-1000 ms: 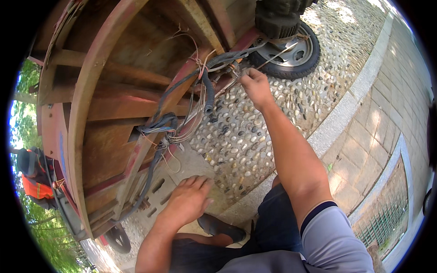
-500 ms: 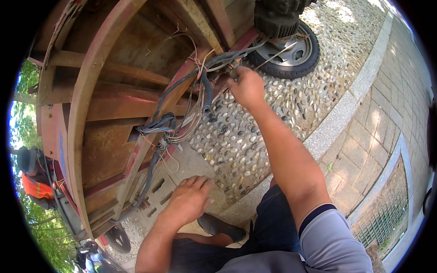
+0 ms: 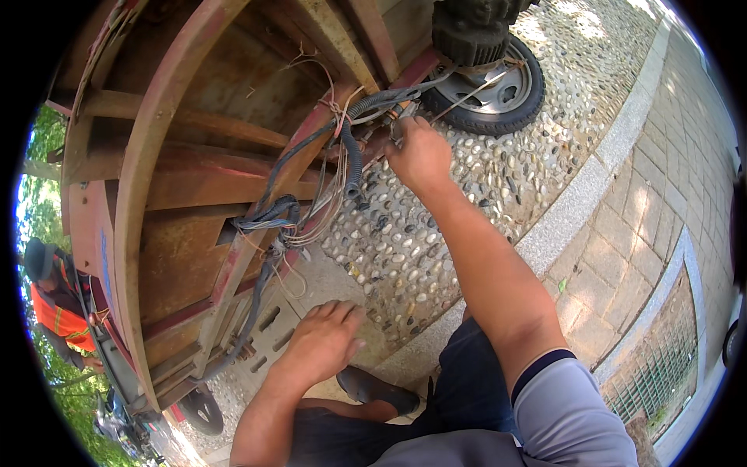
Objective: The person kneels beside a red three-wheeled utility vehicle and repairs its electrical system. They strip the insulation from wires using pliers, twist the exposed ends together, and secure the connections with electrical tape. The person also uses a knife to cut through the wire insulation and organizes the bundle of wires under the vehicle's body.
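My right hand [image 3: 421,154] reaches up to the edge of the tipped-up rusty vehicle frame [image 3: 303,138]. Its fingers are closed at a small metal part beside the wheel, and what they grip is hidden behind them. Just left of these fingers runs a bundle of grey and black cables [image 3: 381,98], with a cut end of corrugated conduit [image 3: 352,159] hanging down. Lower left, my left hand [image 3: 324,336] hovers palm down over my knee, fingers loosely bent and apart, holding nothing. Above it, loose wires [image 3: 286,226] are bunched against a frame rail.
A spoked wheel with a black tyre [image 3: 525,89] and a dark finned motor housing [image 3: 470,35] are at the upper right. Pebbled paving [image 3: 436,241] lies under them, with a stone kerb [image 3: 560,214] beyond. At far left a person in an orange vest [image 3: 61,311] stands beside the vehicle.
My right hand has shifted slightly left and down along the frame edge. My left hand has stayed where it was. The person in the orange vest has moved a little.
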A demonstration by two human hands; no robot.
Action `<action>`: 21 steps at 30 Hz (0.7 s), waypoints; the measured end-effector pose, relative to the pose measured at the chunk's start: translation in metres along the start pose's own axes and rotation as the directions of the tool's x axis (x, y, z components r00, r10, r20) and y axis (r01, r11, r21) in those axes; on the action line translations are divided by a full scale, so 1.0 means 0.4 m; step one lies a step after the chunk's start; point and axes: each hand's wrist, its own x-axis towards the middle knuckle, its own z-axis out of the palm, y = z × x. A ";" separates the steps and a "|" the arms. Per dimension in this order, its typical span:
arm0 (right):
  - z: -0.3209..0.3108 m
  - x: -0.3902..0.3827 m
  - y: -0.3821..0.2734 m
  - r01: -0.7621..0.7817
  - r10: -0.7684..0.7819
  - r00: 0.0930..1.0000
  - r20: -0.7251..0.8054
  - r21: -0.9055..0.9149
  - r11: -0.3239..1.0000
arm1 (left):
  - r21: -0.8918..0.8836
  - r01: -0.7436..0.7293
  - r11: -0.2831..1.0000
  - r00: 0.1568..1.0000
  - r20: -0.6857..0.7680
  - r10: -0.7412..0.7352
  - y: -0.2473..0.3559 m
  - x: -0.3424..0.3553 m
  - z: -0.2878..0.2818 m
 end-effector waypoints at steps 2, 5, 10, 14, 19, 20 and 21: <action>0.010 0.005 0.007 0.024 -0.024 0.999 0.025 -0.004 1.000 | -0.002 -0.005 1.000 1.000 -0.020 0.005 0.004 0.001 -0.003; 0.011 0.024 0.048 0.004 -0.018 0.998 0.066 0.217 0.976 | 0.001 -0.007 1.000 0.999 -0.035 0.007 0.001 -0.003 0.000; 0.033 0.035 0.079 -0.317 0.228 0.946 0.230 0.803 0.506 | 0.008 -0.001 1.000 0.999 -0.038 0.001 -0.005 -0.009 0.003; 0.046 0.040 0.060 -0.308 0.347 0.930 0.123 0.777 0.550 | -0.017 0.010 1.000 0.999 -0.049 -0.010 -0.006 -0.013 0.005; 0.026 0.017 0.086 -0.134 0.087 0.988 0.128 0.431 0.892 | -0.007 0.017 1.000 0.999 -0.040 -0.017 -0.012 -0.023 0.010; 0.020 0.019 0.091 -0.115 0.062 0.985 0.164 0.342 0.933 | -0.004 0.009 1.000 0.999 -0.042 -0.009 -0.012 -0.020 0.005; 0.018 0.019 0.093 -0.073 0.040 0.994 0.104 0.329 0.942 | 0.000 0.001 1.000 0.999 -0.044 -0.001 -0.010 -0.017 0.001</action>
